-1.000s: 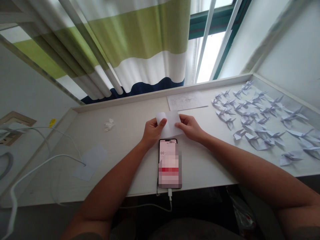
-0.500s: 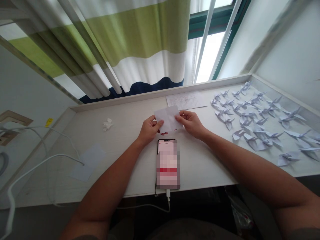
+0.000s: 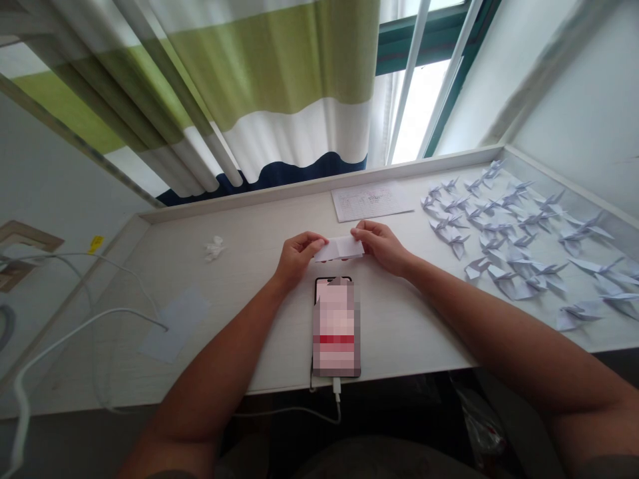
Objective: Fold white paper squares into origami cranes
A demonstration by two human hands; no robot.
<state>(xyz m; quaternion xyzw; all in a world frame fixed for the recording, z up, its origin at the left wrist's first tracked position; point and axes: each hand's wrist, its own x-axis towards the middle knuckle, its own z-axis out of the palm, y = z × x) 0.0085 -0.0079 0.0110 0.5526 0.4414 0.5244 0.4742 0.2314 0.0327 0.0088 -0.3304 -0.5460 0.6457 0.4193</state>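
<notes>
A small white sheet of paper [image 3: 340, 248], bent over into a low strip with a crease down its middle, is held between my two hands above the desk. My left hand [image 3: 301, 255] pinches its left end, thumb on the near side. At the right end, my right hand [image 3: 380, 246] grips it between thumb and fingers. Some fingertips show beneath the lower edge; the rest are hidden behind the paper. Just below lies a phone [image 3: 337, 326] with its screen lit and blurred out.
Many folded paper cranes [image 3: 524, 233] cover the desk's right side. Printed sheets [image 3: 372, 201] lie near the back ledge. To the left are a crumpled tissue [image 3: 214, 249], a square of white paper [image 3: 174, 324] and a white cable [image 3: 124, 311]. A charging cable [image 3: 336, 392] hangs from the phone.
The paper, which stood up as a nearly square sheet, is now folded or tilted down to a low strip. My hands stay at its two ends, with the fingers slightly shifted.
</notes>
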